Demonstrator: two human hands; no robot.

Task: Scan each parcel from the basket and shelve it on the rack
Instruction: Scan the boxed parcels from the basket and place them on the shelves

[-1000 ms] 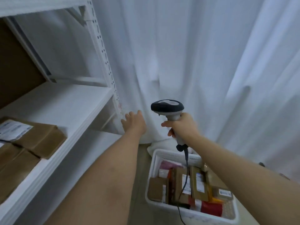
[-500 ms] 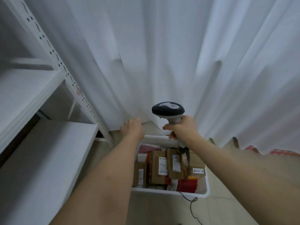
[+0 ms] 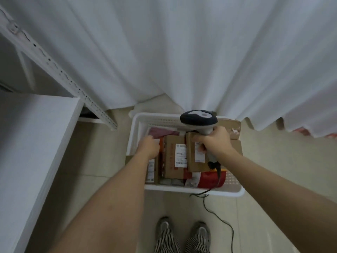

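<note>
A white plastic basket [image 3: 193, 191] stands on the tiled floor, packed with several cardboard parcels [image 3: 175, 157] bearing white labels, plus a red bag [image 3: 209, 180] and a maroon pouch [image 3: 160, 133]. My left hand [image 3: 148, 147] reaches down into the basket's left side, its fingers among the parcels and hidden from view. My right hand [image 3: 214, 141] grips the handle of a grey and black barcode scanner [image 3: 198, 119] held over the basket. The white rack [image 3: 36, 139] is at the left.
A white curtain [image 3: 182, 52] hangs behind the basket. The scanner's black cable [image 3: 215, 214] trails over the basket rim onto the floor. My feet [image 3: 182, 234] in striped trousers stand just before the basket. The rack's perforated post [image 3: 54, 70] slants at the upper left.
My view has tilted down from the rack to the basket. My left hand has dropped into the basket's left side, and my right hand has lowered the scanner over the parcels.
</note>
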